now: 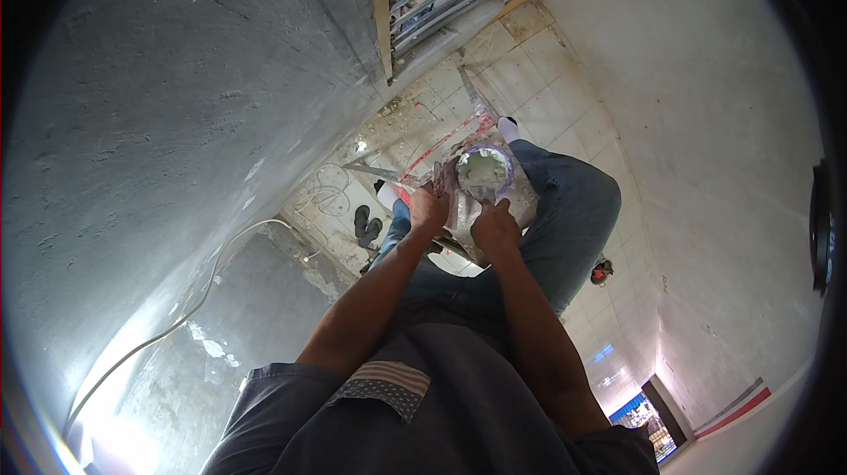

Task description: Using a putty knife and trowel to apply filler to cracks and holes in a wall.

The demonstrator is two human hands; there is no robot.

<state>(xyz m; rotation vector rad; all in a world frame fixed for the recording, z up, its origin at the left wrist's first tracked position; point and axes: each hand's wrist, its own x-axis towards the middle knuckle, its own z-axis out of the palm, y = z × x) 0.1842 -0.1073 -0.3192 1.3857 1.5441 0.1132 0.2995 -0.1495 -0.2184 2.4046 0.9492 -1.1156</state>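
Looking down past a person's own dark shirt, you see a small round tub with a purple rim, near the middle of the view, between the wearer's spread, jeans-clad legs; take it as the centre of a clock. Inside is a pale, thick paste, smeared up the wall. The right hand, at 6 o'clock, is closed around the handle of a flat-bladed scraper, whose blade points away from the body over the near side of the tub, an angle that probably lets it reach the paste with little bend of the wrist. The left hand, at 8 o'clock, is curled closed around what seems to be a smeared flat tool, held close beside the tub, perhaps so that paste need travel only a little way between the two; its exact kind is hard to tell. The tub appears to rest on a splattered grey surface, at a height that likely suits seated work. A red-edged frame with metal legs stands at 10 o'clock. One white-socked foot shows at 1 o'clock, the other between 8 and 9. Dark sandals lie on the tiles at 8 o'clock, apart from the feet, perhaps left there to stay clean.
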